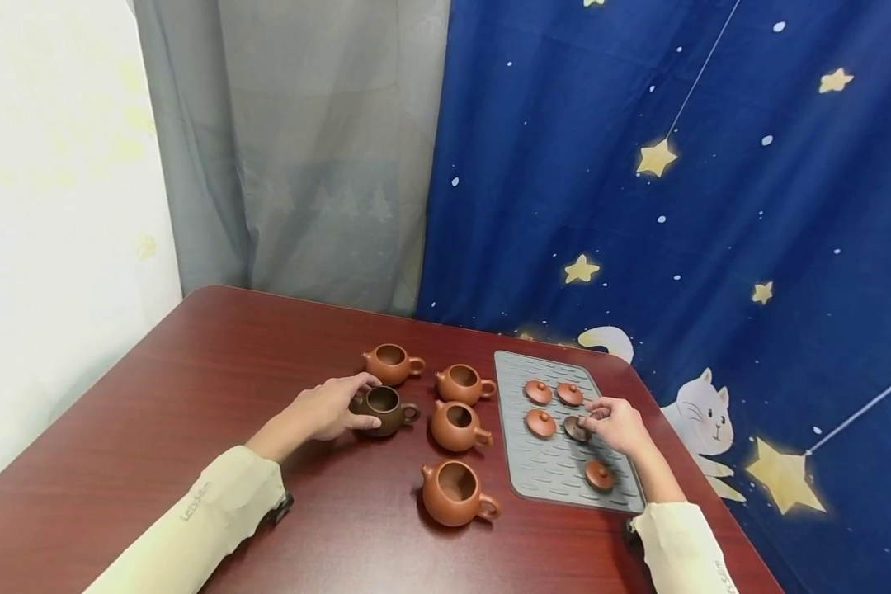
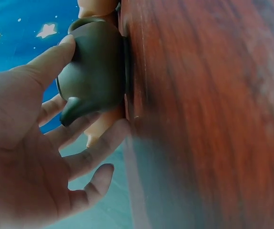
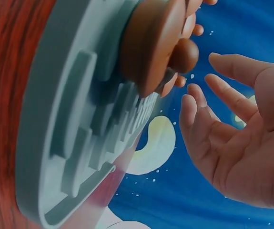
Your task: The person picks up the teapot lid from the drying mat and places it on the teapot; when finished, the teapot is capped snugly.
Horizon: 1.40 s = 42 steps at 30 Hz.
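A small, round, dark-brown teapot (image 1: 388,418) stands upright and lidless on a reddish wooden table (image 1: 327,532), its short spout pointing left, its looped handle right and its dark interior showing through the open mouth. It is one of five teapots: the other four, orange-brown teapots (image 1: 454,495), also stand uncovered, one behind it and three in a loose column to its right. Farther right, five lids lie knob up on a ridged gray mat (image 1: 521,466): four reddish-brown lids (image 1: 540,424) and one dark lid (image 1: 575,430). Of the two bare hands, the left hand (image 1: 337,407) grips the dark teapot between thumb and fingers. The right hand (image 1: 618,426), fingers parted and loosely bent, is at the dark lid; contact cannot be told.
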{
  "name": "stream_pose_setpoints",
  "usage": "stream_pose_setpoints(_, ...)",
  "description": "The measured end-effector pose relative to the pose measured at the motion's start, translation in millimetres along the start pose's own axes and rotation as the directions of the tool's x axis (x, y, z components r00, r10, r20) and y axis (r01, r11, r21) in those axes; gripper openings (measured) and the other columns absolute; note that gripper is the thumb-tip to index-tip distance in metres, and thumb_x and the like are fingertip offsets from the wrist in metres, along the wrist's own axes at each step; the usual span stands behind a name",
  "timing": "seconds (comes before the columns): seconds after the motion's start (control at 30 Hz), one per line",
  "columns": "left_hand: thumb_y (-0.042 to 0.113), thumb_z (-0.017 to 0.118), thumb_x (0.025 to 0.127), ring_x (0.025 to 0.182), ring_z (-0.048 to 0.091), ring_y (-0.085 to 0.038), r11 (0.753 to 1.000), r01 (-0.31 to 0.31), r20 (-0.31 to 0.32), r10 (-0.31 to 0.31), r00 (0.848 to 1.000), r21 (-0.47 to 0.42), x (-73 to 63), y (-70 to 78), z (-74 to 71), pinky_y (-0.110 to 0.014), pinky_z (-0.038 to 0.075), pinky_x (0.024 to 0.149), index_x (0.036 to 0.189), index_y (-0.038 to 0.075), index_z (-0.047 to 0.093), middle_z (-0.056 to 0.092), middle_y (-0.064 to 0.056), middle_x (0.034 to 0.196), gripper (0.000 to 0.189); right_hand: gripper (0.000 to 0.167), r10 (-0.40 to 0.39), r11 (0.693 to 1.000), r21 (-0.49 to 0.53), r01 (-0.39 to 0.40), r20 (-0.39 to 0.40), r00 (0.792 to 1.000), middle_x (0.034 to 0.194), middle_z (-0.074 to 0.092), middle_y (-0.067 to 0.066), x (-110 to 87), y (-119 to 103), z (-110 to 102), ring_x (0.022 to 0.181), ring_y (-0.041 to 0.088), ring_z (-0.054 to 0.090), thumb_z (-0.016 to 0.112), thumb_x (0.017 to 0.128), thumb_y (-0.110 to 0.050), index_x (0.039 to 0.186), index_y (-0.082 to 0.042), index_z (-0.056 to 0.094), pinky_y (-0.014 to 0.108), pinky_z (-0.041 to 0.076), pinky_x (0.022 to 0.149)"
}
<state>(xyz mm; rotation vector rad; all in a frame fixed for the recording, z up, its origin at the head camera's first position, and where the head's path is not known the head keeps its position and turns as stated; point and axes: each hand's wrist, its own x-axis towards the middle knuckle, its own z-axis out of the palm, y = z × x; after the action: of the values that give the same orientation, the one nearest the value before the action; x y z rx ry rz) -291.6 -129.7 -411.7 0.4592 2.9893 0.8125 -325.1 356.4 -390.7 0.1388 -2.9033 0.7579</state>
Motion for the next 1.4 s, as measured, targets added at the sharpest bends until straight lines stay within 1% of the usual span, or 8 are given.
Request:
stream_pose_setpoints(0.1, 0.051, 0.076, 0.083, 0.12, 0.059, -0.03, 1.0, 0.009, 0.003, -0.009, 1.0, -0.009, 0.0, -0.2, -0.6, -0.061, 0.044, 0.086, 0.132, 0.026, 0.054, 0.065, 0.002, 0.127, 0.059, 0.026, -0.011, 1.0, 0.011, 0.011, 0.017, 1.0, 0.077, 0.069, 0.006, 0.7, 4, 1, 0.07, 0.016, 0.058, 0.076, 0.082, -0.01, 0.102, 0.005, 0.07, 0.031, 0.043, 0.061)
stream_pose_setpoints(0.27, 0.051, 0.076, 0.083, 0.121, 0.058, -0.029, 0.999, 0.026, 0.017, -0.026, 1.0, -0.02, 1.1, 1.1, -0.8, -0.061, 0.044, 0.086, 0.133, 0.026, 0.054, 0.064, 0.001, 0.128, 0.06, 0.022, -0.032, 0.999, 0.016, 0.031, 0.043, 0.999, 0.077, 0.069, 0.005, 1.9, 10, 3, 0.071, 0.015, 0.058, 0.078, 0.08, -0.009, 0.097, 0.002, 0.072, 0.031, 0.044, 0.062)
stream_pose_setpoints(0.4, 0.051, 0.077, 0.083, 0.12, 0.059, -0.03, 0.999, 0.035, 0.018, -0.034, 0.999, -0.012, 1.4, 2.9, -1.8, -0.061, 0.044, 0.086, 0.133, 0.026, 0.054, 0.064, 0.001, 0.128, 0.061, 0.019, -0.047, 0.999, 0.02, 0.046, 0.053, 0.998, 0.077, 0.069, 0.005, 2.8, 14, 4, 0.071, 0.015, 0.058, 0.079, 0.08, -0.009, 0.094, 0.001, 0.072, 0.031, 0.044, 0.062)
stream_pose_setpoints(0.67, 0.05, 0.077, 0.082, 0.119, 0.059, -0.032, 0.999, 0.036, 0.015, -0.036, 0.999, 0.009, 0.8, 3.6, -2.0, -0.061, 0.045, 0.084, 0.133, 0.026, 0.053, 0.065, 0.001, 0.128, 0.061, 0.013, -0.057, 0.998, 0.022, 0.056, 0.051, 0.997, 0.076, 0.069, 0.004, 3.8, 18, 7, 0.069, 0.014, 0.057, 0.078, 0.078, -0.007, 0.089, -0.001, 0.072, 0.031, 0.045, 0.061)
stream_pose_setpoints(0.97, 0.05, 0.077, 0.082, 0.12, 0.059, -0.03, 0.999, 0.035, 0.014, -0.035, 0.999, -0.001, 1.5, 2.6, -0.2, -0.061, 0.045, 0.085, 0.133, 0.026, 0.053, 0.065, 0.001, 0.128, 0.061, 0.009, -0.05, 0.999, -0.008, 0.051, 0.053, 0.997, 0.076, 0.066, 0.002, 4.8, 21, 9, 0.069, 0.015, 0.054, 0.078, 0.08, -0.008, 0.087, -0.004, 0.073, 0.032, 0.043, 0.062)
stream_pose_setpoints(1.2, 0.049, 0.078, 0.082, 0.121, 0.058, -0.028, 0.999, 0.035, 0.008, -0.035, 0.999, -0.02, 1.7, 0.9, 2.2, -0.063, 0.044, 0.085, 0.133, 0.027, 0.054, 0.064, 0.001, 0.128, 0.06, 0.009, -0.068, 0.998, 0.013, 0.067, 0.03, 0.997, 0.073, 0.067, 0.001, 3.3, 22, 8, 0.068, 0.014, 0.056, 0.078, 0.08, -0.008, 0.084, -0.004, 0.073, 0.03, 0.044, 0.06)
stream_pose_setpoints(1.4, 0.049, 0.078, 0.082, 0.121, 0.058, -0.028, 0.999, 0.038, 0.013, -0.038, 0.999, -0.022, 1.0, -0.1, 1.3, -0.063, 0.044, 0.085, 0.133, 0.027, 0.054, 0.064, 0.0, 0.128, 0.061, 0.01, -0.074, 0.997, 0.002, 0.074, -0.051, 0.996, 0.078, 0.069, 0.003, 2.8, 18, 7, 0.072, 0.016, 0.056, 0.08, 0.079, -0.013, 0.08, -0.006, 0.072, 0.032, 0.044, 0.064)
